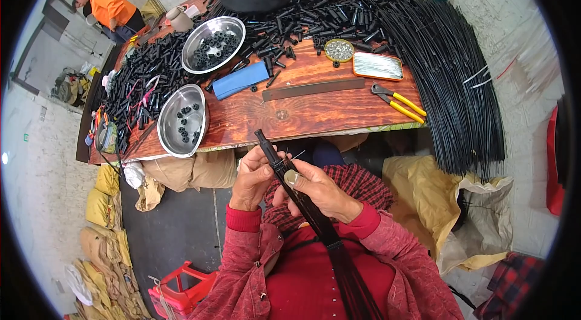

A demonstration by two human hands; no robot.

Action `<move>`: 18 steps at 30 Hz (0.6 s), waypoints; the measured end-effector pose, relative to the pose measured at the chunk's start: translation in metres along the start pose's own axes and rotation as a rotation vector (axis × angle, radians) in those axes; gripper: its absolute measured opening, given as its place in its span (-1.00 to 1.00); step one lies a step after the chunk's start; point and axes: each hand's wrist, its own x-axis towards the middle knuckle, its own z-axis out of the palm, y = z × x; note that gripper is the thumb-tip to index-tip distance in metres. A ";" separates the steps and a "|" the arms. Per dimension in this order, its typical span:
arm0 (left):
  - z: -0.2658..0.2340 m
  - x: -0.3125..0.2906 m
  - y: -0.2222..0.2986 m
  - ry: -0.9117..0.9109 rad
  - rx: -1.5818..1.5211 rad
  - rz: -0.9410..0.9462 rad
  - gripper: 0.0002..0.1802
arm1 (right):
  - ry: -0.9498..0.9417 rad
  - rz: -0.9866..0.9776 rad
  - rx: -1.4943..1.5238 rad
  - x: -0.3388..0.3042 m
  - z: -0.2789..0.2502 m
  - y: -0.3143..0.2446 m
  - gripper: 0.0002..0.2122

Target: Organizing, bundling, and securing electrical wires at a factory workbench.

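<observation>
A folded black umbrella frame [324, 229], a bundle of thin ribs below a tubular black plastic end, slants from my chest up toward the table's near edge. My left hand [252, 179] closes its fingers on the frame near that tubular end. Just below, my right hand [324, 192] grips the rib bundle, with a pale covering on the thumb [292, 178]. A short thin wire [298, 154] sticks out beside the right fingertips; what it joins is hidden. The ribs' lower ends run down over my red clothing.
On the wooden table [339, 115] lie yellow-handled pliers [399, 105], a flat metal bar [313, 89], a blue block [241, 80] and a tin of wires [377, 66]. Metal bowls [172, 115] hold black rings. Black ribs [451, 84] overhang the right edge. A person in orange [115, 6] bends far left.
</observation>
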 end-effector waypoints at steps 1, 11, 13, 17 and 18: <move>0.001 0.000 0.000 -0.002 0.005 0.014 -0.50 | -0.014 0.004 0.008 0.000 -0.001 0.001 -0.46; -0.003 0.001 -0.006 -0.040 0.013 0.060 -0.54 | -0.027 0.068 0.111 -0.004 -0.002 0.005 -0.52; -0.003 0.012 -0.009 -0.114 -0.012 0.043 -0.51 | -0.050 0.112 0.241 -0.002 -0.013 0.004 -0.53; 0.009 0.003 0.009 -0.056 0.030 0.078 -0.53 | -0.148 0.124 0.377 0.008 -0.009 0.007 -0.57; 0.012 0.000 0.014 -0.039 0.054 0.064 -0.55 | -0.113 0.154 0.362 0.011 -0.008 0.007 -0.59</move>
